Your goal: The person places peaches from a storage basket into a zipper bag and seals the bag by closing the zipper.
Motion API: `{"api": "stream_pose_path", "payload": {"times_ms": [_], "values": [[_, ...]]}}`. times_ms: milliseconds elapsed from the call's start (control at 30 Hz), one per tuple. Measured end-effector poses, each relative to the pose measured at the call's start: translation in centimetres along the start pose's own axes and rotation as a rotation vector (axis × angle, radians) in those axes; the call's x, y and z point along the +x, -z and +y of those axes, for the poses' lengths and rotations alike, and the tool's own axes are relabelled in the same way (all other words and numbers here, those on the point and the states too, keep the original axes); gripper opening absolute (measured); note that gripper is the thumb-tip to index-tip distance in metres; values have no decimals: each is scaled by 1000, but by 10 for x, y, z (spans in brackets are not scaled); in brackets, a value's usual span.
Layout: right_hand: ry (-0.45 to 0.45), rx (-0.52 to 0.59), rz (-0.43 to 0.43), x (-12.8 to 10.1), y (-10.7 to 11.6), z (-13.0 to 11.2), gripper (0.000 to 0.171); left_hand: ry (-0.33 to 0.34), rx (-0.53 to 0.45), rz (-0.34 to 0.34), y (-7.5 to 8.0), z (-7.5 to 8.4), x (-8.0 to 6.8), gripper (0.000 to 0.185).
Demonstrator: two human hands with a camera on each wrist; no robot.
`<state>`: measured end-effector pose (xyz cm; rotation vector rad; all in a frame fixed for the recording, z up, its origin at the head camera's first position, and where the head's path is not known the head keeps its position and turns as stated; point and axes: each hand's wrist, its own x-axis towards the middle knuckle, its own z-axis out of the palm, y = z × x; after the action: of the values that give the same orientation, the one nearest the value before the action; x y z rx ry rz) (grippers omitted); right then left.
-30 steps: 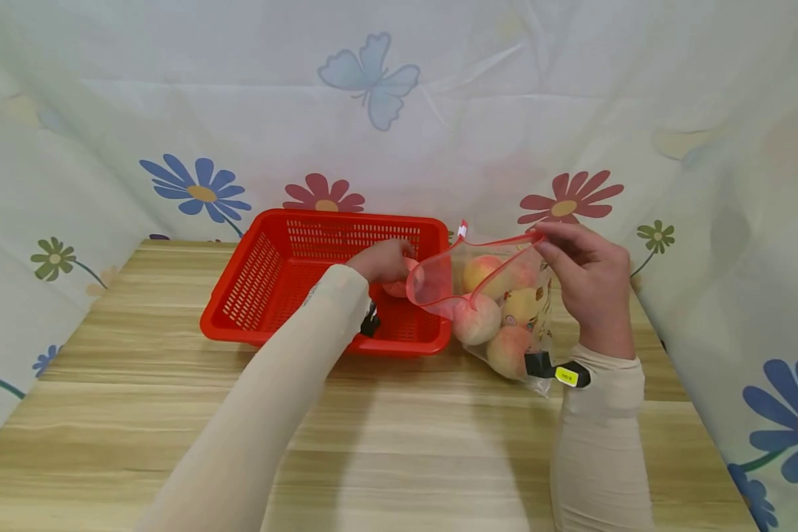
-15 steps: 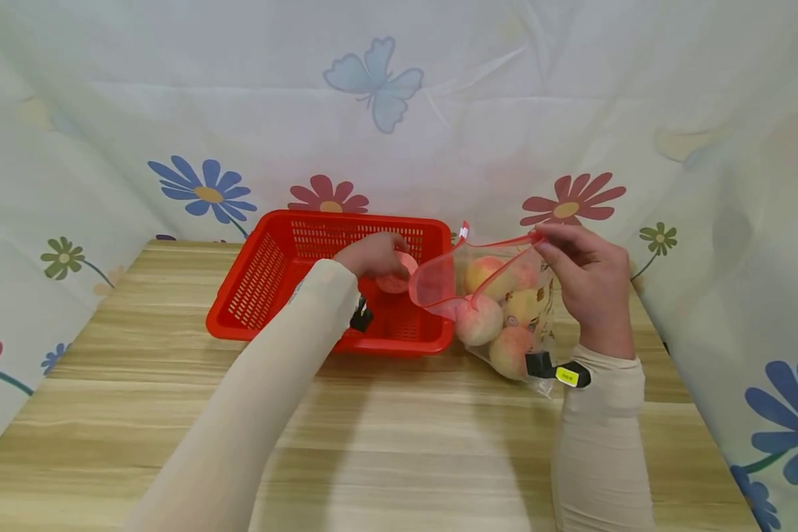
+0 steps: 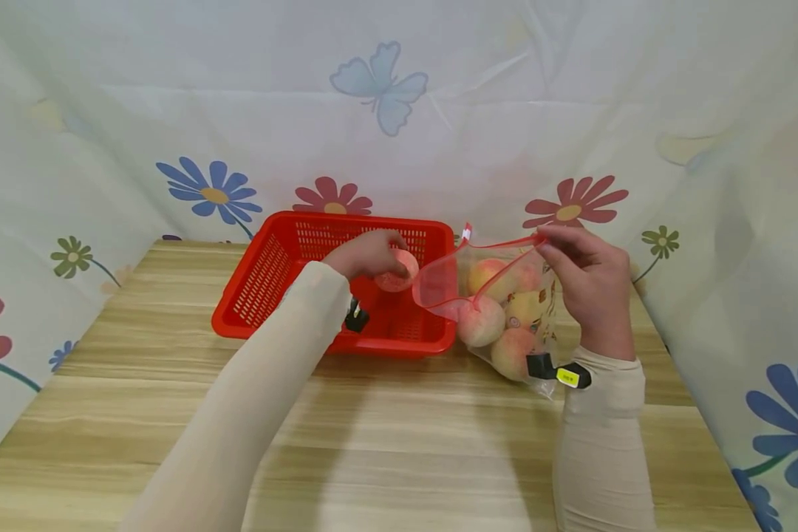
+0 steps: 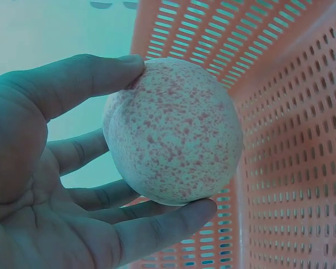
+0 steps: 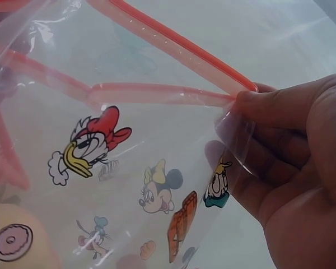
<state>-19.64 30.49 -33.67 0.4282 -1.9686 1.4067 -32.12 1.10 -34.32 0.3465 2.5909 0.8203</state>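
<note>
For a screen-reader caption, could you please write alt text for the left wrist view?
A left hand grips a round, red-speckled peach between thumb and fingers, held inside a red slotted plastic basket. The basket's perforated walls fill the right and top of the picture.

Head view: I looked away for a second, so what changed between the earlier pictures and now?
Little: the left hand, still gripping a peach, drifted slightly away from the bag over the red basket. The right hand still pinches the bag's red rim; the bagged peaches stayed put.
</note>
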Motion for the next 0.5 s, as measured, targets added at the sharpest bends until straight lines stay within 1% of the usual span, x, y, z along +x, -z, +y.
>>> {"api": "stream_pose_path", "payload": {"times_ms": [233,367,500], "values": [[-35,-13,2,0,-1,-2,24,-10,-53,-4,5,3,-9,61],[-43,-17,3,-1,-1,-3,24,-30,-54,7,7,5,-14,59],[-37,3,2,0,-2,-4,24,-46,-53,11,9,5,-19,57]]}}
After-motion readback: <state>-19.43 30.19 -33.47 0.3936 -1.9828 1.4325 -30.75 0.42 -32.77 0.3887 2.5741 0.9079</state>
